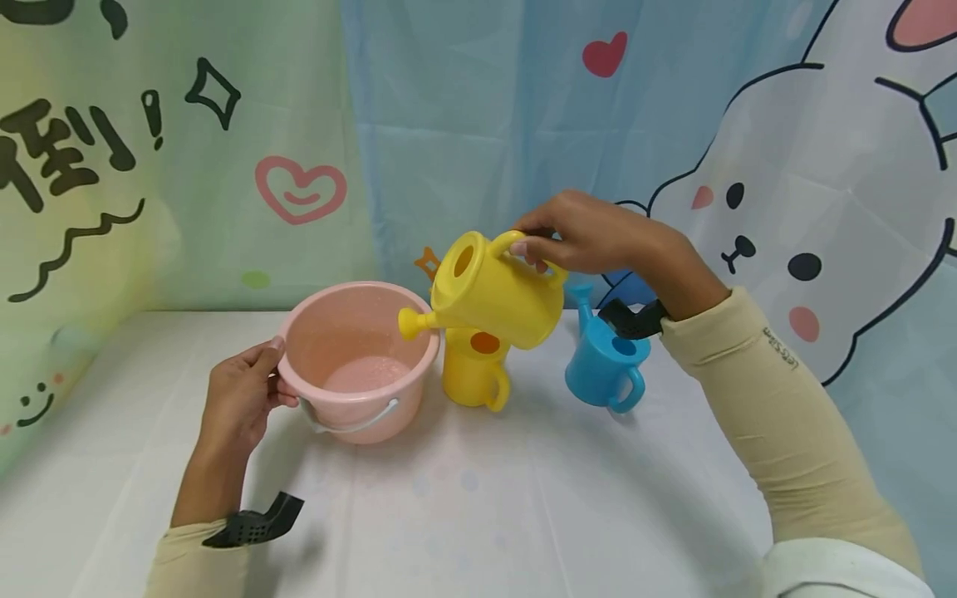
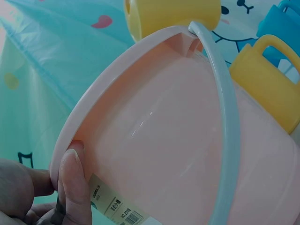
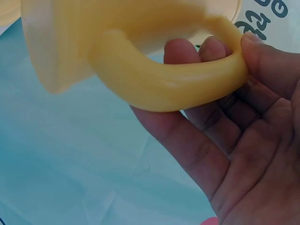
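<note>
Your R grip (image 1: 564,232) holds the tilted yellow can (image 1: 497,299) by its handle (image 3: 164,89), spout (image 1: 414,324) at the pink bucket's (image 1: 351,320) R side, & your L grip (image 1: 241,394) pinches the bucket's L rim (image 2: 105,77).

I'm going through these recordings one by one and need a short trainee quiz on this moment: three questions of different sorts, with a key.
1. Multiple choice: Which part of the raised yellow watering can does the right hand grip?
A) its spout
B) its handle
C) its base

2. True or false: The left hand holds the pink bucket by its rim.

3. Short answer: In the head view, what colour is the watering can that stands farthest right on the white table?

Key:
1. B
2. True
3. Blue; the blue watering can stands there.
</note>
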The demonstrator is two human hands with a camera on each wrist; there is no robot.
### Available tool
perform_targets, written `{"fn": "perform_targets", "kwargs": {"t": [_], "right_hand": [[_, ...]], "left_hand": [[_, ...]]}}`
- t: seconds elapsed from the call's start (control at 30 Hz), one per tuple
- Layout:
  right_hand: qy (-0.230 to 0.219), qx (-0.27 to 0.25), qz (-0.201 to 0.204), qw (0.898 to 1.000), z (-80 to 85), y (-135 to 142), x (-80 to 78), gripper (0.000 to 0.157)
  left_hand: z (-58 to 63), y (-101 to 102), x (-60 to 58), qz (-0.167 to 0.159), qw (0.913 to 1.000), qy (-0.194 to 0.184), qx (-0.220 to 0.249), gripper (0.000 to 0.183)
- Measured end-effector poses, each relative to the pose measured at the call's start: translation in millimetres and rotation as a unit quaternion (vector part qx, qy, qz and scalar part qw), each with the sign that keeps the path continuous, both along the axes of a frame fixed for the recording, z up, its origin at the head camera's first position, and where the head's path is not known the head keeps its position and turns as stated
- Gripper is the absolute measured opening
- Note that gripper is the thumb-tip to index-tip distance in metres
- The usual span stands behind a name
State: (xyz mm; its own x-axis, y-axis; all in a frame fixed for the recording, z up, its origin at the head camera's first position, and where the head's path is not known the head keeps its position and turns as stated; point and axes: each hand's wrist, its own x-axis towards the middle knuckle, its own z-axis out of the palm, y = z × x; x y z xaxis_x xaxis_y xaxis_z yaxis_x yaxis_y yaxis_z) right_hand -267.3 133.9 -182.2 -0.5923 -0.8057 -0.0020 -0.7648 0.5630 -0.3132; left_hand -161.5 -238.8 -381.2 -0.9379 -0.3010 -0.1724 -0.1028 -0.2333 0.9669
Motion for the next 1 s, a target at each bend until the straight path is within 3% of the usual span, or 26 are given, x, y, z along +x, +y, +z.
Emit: {"fn": "perform_targets", "kwargs": {"t": [1.0], "right_hand": [[0.003, 0.014, 0.015, 1.0, 11.0, -12.6, 1.4, 0.019]], "left_hand": [[-1.2, 0.4, -0.4, -0.002, 0.9999, 0.004, -0.013, 0.06]]}}
